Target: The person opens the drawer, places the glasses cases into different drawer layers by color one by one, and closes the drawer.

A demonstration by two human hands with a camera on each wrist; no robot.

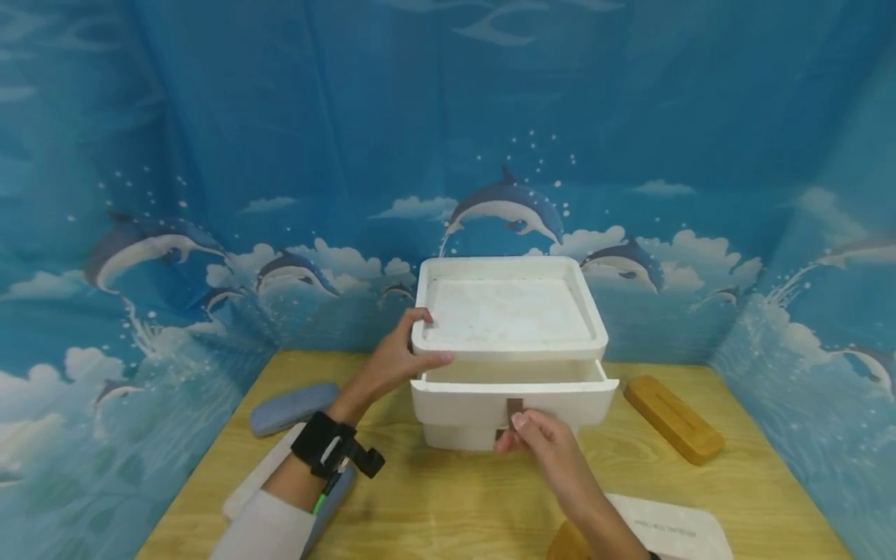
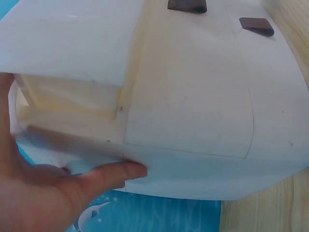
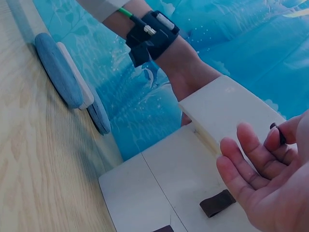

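Observation:
A white drawer box [image 1: 511,345] stands at the back of the table, its recessed top facing up. The top drawer [image 1: 455,403] is pulled partway out toward me, and its inside shows through the gap. My left hand [image 1: 392,359] grips the left side of the box, fingers over the top rim. In the left wrist view the thumb [image 2: 120,171] lies along the white side. My right hand [image 1: 553,451] pinches the brown pull tab [image 1: 514,407] of the open drawer between thumb and finger. Lower drawers stay closed, with brown tabs [image 3: 217,203] of their own.
Left of the box lie two blue-grey oblong pieces [image 1: 292,408] and a white one [image 1: 260,473], partly behind my left forearm. An orange-brown oblong piece [image 1: 673,420] lies at right. Nearer me is a printed white one [image 1: 675,525]. A dolphin-print curtain [image 1: 392,155] surrounds the table.

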